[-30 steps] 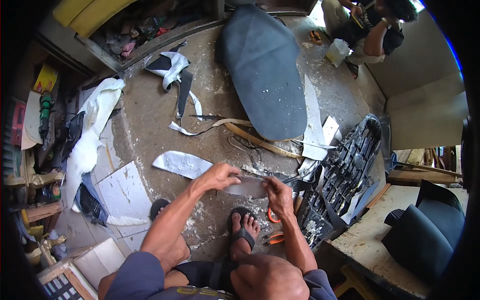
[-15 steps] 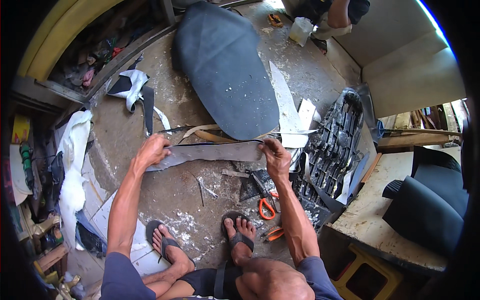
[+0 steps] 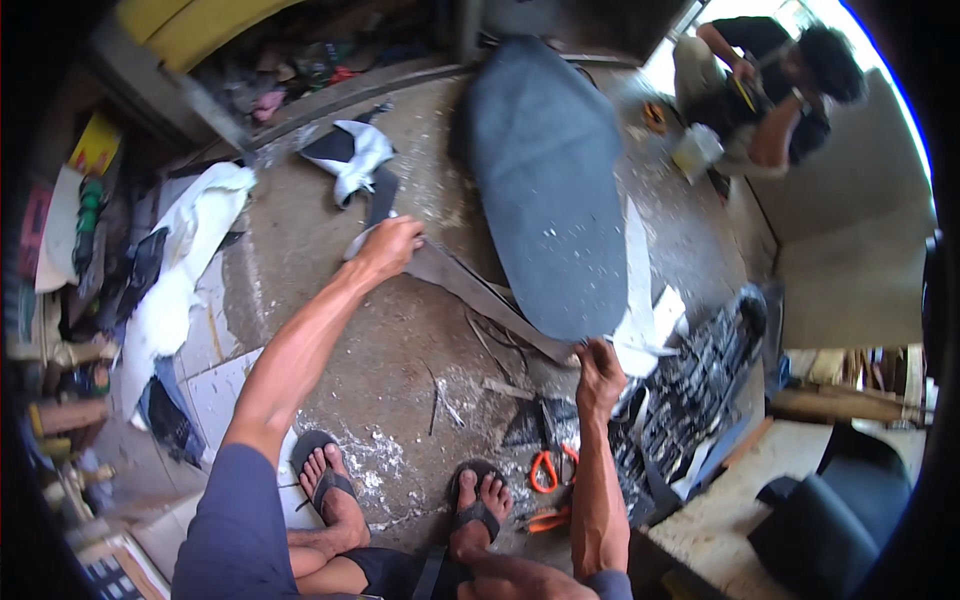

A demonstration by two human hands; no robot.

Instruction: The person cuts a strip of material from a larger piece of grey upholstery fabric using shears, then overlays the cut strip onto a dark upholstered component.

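Observation:
A long strip of greyish vinyl stretches slantwise between my hands. My left hand pinches its upper end, and a paler bit of it shows beside the knuckles. At the lower end, my right hand grips it close to the rounded tip of a motorcycle seat. The seat lies on the floor beyond the strip, dark and sprinkled with white crumbs. By my right forearm are orange-handled scissors and another orange-handled tool.
Pale offcuts and a black ribbed seat base lie right of the seat. Black-and-white scraps sit far left. Rolled black sheet rests on a bench. Another person crouches at far right beside a translucent container.
My left hand has moved up and away, my right hand lower and rightward, so the strip has gone from level to slanting. The view has shifted, and more of the other person shows.

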